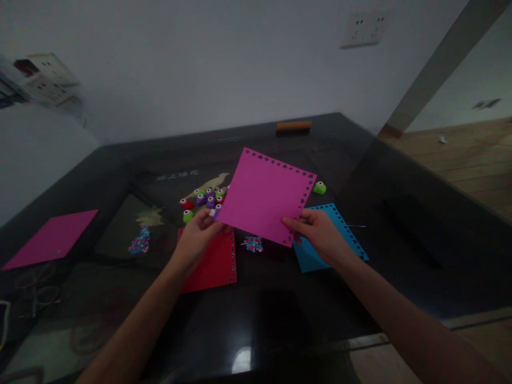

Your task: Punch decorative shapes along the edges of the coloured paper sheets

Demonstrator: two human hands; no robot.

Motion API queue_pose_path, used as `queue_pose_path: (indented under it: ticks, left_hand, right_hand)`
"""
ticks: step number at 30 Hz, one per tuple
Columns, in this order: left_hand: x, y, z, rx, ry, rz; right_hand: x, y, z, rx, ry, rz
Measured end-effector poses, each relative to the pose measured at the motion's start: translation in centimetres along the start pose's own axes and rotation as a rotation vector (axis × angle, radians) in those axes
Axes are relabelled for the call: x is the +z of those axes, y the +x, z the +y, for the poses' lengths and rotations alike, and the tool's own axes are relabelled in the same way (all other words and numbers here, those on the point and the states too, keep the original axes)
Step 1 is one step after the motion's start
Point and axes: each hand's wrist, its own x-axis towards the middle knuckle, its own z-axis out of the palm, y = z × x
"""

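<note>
Above a red paper sheet point(212, 261), the left hand point(196, 234) curls nearly closed beside a small purple-and-white object point(215, 214); what it grips, I can't tell. Then a square magenta paper sheet point(264, 194), raised over the glossy black worktop point(392, 192), its right edge pinched by the right hand point(321, 233) above a blue paper sheet point(312, 257).

Bare left forearm point(154, 296) and bare right forearm point(384, 293) angle inward! Bare left hand point(199, 232) pinches; bare right hand point(320, 233) pinches too, thumb point(295, 223) uppermost.
</note>
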Motion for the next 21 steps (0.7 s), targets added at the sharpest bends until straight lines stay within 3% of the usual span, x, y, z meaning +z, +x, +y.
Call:
queue_pose_path:
  ticks: [4, 10, 15, 21]
  left_hand:
    - [2.6, -1.9, -0.2, -0.144, -0.214, -0.074]
    - [3.3, -3.8, -0.7, -0.275, -0.27, -0.151]
    - [3.3, -4.4, -0.9, -0.269, -0.287, -0.174]
    - [3.3, -4.7, -0.8, -0.227, -0.157, -0.212]
  right_hand:
    - [0.0, 0.0, 0.1, -0.004, 0.082, 0.001]
    - [0.2, 0.2, 0.3, -0.008, 0.131, 0.008]
    - [0.2, 0.3, 0.6, 0.014, 0.141, 0.002]
    - [0.5, 0.3, 0.8, 0.045, 0.159, -0.041]
